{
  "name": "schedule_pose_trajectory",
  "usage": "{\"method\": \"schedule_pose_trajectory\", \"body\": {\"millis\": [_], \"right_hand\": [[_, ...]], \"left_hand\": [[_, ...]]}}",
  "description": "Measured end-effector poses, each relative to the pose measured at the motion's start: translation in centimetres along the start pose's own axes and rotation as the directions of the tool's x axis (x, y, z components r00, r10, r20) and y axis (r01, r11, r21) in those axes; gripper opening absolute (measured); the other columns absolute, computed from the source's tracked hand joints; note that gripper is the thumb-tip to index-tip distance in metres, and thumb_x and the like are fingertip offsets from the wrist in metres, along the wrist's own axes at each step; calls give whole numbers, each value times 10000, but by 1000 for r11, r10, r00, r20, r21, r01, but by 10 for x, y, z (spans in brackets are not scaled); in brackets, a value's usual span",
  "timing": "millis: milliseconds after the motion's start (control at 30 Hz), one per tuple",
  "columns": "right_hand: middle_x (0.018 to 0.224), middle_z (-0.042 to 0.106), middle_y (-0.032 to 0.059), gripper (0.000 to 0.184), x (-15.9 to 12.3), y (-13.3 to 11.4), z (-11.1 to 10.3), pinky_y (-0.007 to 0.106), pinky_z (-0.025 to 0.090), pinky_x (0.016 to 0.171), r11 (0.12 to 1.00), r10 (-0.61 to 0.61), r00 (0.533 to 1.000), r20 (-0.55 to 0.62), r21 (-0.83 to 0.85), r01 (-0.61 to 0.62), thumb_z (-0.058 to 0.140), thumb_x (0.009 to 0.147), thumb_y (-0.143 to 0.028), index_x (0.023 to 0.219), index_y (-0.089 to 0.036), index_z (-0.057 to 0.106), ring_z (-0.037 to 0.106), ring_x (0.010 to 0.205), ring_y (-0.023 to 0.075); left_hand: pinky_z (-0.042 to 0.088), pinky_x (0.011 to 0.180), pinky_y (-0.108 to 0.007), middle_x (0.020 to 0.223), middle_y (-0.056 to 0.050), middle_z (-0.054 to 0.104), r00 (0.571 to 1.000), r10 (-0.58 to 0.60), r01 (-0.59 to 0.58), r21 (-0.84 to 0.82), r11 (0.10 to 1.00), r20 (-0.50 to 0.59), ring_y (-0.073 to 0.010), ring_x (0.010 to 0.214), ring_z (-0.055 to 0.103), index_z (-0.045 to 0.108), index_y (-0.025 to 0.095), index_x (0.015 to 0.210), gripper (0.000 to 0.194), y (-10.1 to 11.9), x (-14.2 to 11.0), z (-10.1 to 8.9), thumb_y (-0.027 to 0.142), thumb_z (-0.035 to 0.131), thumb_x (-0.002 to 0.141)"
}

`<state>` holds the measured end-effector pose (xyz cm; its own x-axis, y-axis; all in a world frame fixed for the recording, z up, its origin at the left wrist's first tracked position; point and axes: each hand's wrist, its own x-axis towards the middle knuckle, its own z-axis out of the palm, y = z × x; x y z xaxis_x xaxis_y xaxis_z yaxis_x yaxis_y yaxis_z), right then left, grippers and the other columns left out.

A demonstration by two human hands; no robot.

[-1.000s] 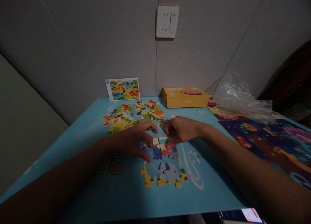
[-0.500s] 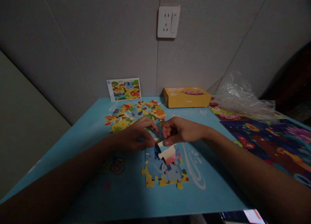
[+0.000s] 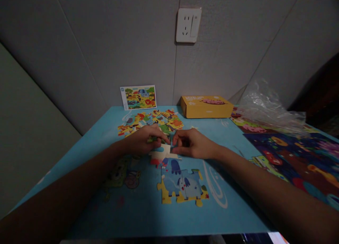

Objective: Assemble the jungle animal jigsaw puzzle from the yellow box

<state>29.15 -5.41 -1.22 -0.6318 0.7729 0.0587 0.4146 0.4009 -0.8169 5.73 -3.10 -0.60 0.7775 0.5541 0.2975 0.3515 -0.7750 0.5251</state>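
Observation:
Joined puzzle pieces (image 3: 172,185) showing blue elephants lie on the blue tabletop, just below my hands. My left hand (image 3: 144,140) is closed, thumb and forefinger pinching a pale puzzle piece (image 3: 164,151) with blue and red areas. This piece is tilted above the top left of the elephant section. Curled close by, my right hand (image 3: 194,143) has its thumb and fingertips at the right side of the pale pieces. The exact contact there is partly hidden by the fingers. Behind my left hand lies a pile of loose puzzle pieces (image 3: 173,122), yellow, green and orange.
A picture card (image 3: 140,97) leans on the wall beneath and left of the socket (image 3: 188,25). A yellow box (image 3: 208,107) stands at the back. Crumpled clear plastic (image 3: 270,109) and a dark-blue picture sheet (image 3: 293,162) are at the right.
The pale piece has moved left from over the right side of the elephant section to its top left. The right hand has shifted slightly, and the elephants are more exposed.

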Motion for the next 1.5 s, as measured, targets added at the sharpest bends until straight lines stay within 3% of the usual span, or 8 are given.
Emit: {"method": "schedule_pose_trajectory", "body": {"millis": [267, 400, 567, 733, 967, 1100, 1367, 1500], "right_hand": [[613, 547, -34, 307, 1, -3, -3, 237, 344, 557, 954, 3, 993, 119, -297, 33, 719, 735, -320, 983, -141, 696, 478, 535, 92], [605, 544, -37, 310, 2, 0, -3, 238, 345, 564, 957, -9, 994, 109, -288, 40, 727, 719, -326, 974, -150, 704, 484, 541, 96], [598, 548, -41, 298, 3, 7, -3, 226, 333, 544, 959, -37, 994, 98, -277, 63, 727, 713, -349, 947, -164, 719, 479, 528, 92], [575, 543, -45, 253, 5, 13, 0, 215, 322, 527, 955, -84, 995, 57, -281, 96, 709, 717, -328, 906, -161, 733, 470, 508, 86], [551, 556, -39, 214, 3, 11, 5, 207, 318, 521, 952, -89, 996, -5, -294, 83, 673, 731, -294, 878, -152, 734, 469, 500, 87], [565, 564, -29, 222, 3, 10, 6, 208, 335, 520, 955, -104, 995, 4, -280, 101, 666, 734, -302, 877, -148, 736, 484, 511, 93], [581, 543, -27, 242, 3, 17, 4, 206, 325, 499, 974, -94, 995, 32, -204, 98, 654, 762, -341, 865, -137, 734, 446, 516, 85], [568, 516, -35, 247, 3, 18, 4, 204, 314, 489, 983, -73, 997, 37, -168, 79, 659, 762, -345, 859, -128, 723, 420, 506, 80]], "left_hand": [[403, 735, -332, 719, -42, 581, 996, 63, -74, 213, 974, 59, -198, 792, 505, 749, 213, 891, 180, -8, -6, 0, 253, 599, 800], [399, 745, -343, 653, -48, 609, 987, 83, -32, 341, 939, -135, -185, 742, 481, 702, 173, 720, 284, -15, -3, 1, 266, 499, 896], [419, 732, -361, 638, -47, 639, 834, 118, 178, 465, 867, -539, -189, 718, 477, 664, 177, 669, 268, -32, -5, -2, 260, 523, 881], [442, 725, -364, 545, -12, 570, 697, 137, 315, 473, 823, -703, -177, 653, 463, 639, 198, 656, 232, -32, -11, -5, 258, 534, 854], [451, 712, -317, 702, -23, 674, 883, -2, 204, 380, 902, -469, -165, 704, 567, 689, 187, 722, 186, 40, 2, -27, 249, 571, 852], [462, 779, -347, 787, -34, 698, 941, -102, 224, 371, 901, -321, -181, 783, 605, 694, 180, 780, 126, 71, -18, -15, 202, 591, 848], [496, 827, -375, 890, -34, 694, 835, -277, 396, 172, 902, -475, -199, 880, 629, 665, 208, 779, 76, 56, -56, 43, 188, 613, 830], [483, 890, -393, 983, -48, 690, 868, -281, 380, 184, 906, -410, -211, 958, 621, 678, 212, 893, 85, 60, -46, 41, 223, 640, 818]]}}
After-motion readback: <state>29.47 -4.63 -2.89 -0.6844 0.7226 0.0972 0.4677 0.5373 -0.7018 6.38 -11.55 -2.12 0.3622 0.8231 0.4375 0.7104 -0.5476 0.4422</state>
